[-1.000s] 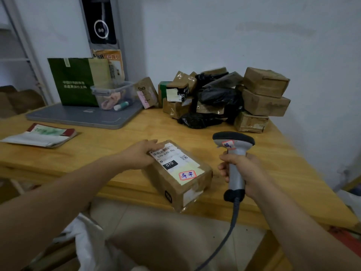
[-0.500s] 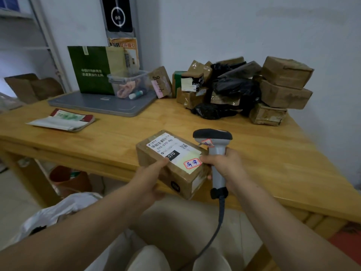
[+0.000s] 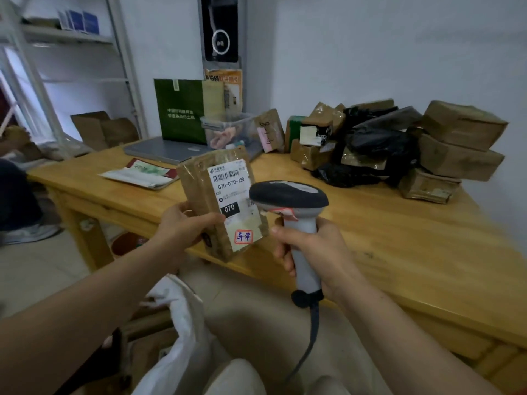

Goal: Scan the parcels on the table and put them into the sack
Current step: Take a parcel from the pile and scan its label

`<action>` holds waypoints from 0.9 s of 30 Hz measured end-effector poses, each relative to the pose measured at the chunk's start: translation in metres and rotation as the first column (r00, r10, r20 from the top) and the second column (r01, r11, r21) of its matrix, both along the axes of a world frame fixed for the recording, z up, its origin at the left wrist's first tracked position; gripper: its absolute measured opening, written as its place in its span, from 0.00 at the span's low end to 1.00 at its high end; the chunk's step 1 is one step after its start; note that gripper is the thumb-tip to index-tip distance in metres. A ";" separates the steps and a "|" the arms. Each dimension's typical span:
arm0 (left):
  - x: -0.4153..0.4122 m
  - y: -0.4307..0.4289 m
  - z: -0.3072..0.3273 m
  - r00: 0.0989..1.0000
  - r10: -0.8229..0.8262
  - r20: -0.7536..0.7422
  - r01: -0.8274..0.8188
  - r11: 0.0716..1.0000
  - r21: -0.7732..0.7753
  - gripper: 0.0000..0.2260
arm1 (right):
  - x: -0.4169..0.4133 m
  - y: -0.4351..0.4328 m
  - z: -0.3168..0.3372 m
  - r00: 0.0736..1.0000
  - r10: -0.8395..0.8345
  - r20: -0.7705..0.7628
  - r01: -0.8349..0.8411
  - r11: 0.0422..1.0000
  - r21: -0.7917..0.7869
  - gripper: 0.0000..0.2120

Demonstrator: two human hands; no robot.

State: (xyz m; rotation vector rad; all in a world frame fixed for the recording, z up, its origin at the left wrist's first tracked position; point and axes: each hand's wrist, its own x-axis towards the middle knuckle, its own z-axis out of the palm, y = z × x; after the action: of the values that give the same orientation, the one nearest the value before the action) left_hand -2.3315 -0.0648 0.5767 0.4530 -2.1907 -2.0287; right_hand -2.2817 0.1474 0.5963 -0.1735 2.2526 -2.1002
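The near edge of the light wooden table [image 3: 399, 252] runs on a slant from the left down to the lower right, and both hands sit right at it. Beyond that edge I have a broad stretch of open wood before the heap of brown cardboard and black plastic-wrapped parcels [image 3: 399, 143] against the far wall. The left part of the table carries a grey laptop [image 3: 171, 151] and a flat white-and-red booklet [image 3: 142, 173].

The left hand [image 3: 182, 229] grips the brown taped cardboard parcel with a white shipping label [image 3: 211, 195] by its lower left corner, thumb laid across the front, fingers curled behind. The parcel is off the table, stood nearly upright over the near edge, label facing me. The right hand [image 3: 316, 252] is wrapped fully round the handle of the grey handheld barcode scanner [image 3: 288, 195], whose dark head overlaps the label's right side; its cable hangs down. The crumpled white sack [image 3: 182, 323] lies low, under the left forearm.
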 end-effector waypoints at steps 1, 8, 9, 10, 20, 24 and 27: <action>-0.001 -0.005 -0.001 1.000 0.000 -0.008 0.000 1.000 -0.005 0.20 | 0.001 -0.005 0.001 1.000 0.015 0.004 -0.015 1.000 0.011 0.06; 0.002 -0.029 -0.003 0.999 0.027 -0.032 -0.029 0.998 -0.050 0.20 | 0.002 -0.027 0.000 0.999 0.050 0.000 -0.050 0.994 0.100 0.07; 0.002 -0.031 -0.003 0.999 0.033 -0.030 -0.034 0.998 -0.045 0.21 | 0.003 -0.030 0.000 0.999 0.053 -0.005 -0.052 0.994 0.100 0.07; 0.003 -0.033 -0.004 0.999 0.038 -0.032 -0.040 0.998 -0.046 0.21 | 0.003 -0.032 0.001 0.998 0.056 -0.009 -0.055 0.994 0.097 0.08; 0.004 -0.045 -0.007 0.997 0.052 -0.050 -0.054 0.997 -0.049 0.26 | 0.004 -0.047 0.008 0.997 0.077 -0.014 -0.075 0.991 0.114 0.10; 0.006 -0.048 -0.009 0.996 0.040 -0.075 -0.044 0.998 -0.046 0.22 | 0.004 -0.050 0.008 0.997 0.081 -0.008 -0.080 0.989 0.121 0.08; 0.006 -0.049 -0.009 0.996 0.031 -0.087 -0.035 0.998 -0.045 0.21 | 0.004 -0.051 0.007 0.996 0.091 -0.004 -0.090 0.988 0.129 0.07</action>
State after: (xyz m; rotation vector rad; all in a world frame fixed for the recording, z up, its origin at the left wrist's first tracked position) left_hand -2.3254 -0.1135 0.5676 0.3854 -2.1605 -1.9382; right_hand -2.2774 0.0961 0.6032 -0.2746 2.3298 -1.9068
